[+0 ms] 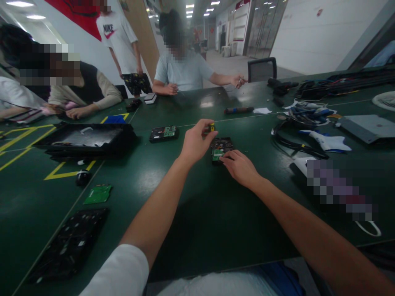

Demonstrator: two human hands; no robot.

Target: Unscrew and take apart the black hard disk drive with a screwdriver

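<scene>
You are working at a dark green table [191, 213] with both arms stretched forward. Your left hand [196, 142] is pinching a small yellow-and-black tool [211, 128] between thumb and fingertips, holding it just above the far edge of a small hard drive [221, 149]. The view is dim and the tool is tiny, so it is probably a screwdriver handle, though you cannot be sure. Your right hand [240, 167] is resting flat on the near right corner of that drive, fingers curled loosely over it and gripping nothing else, pressing it against the table. The drive is lying circuit side up, its green board [217, 153] showing beside your right fingertips.

A second hard drive [163, 133] is lying well apart to the left, and a black tray [86, 139] is sitting farther left. A loose green circuit board [98, 194] is lying near the table's left edge, with a black panel [70, 244] nearer you. Tangled cables [296, 142] are sprawling to the right. Across the table, other people are sitting with their own hands at work.
</scene>
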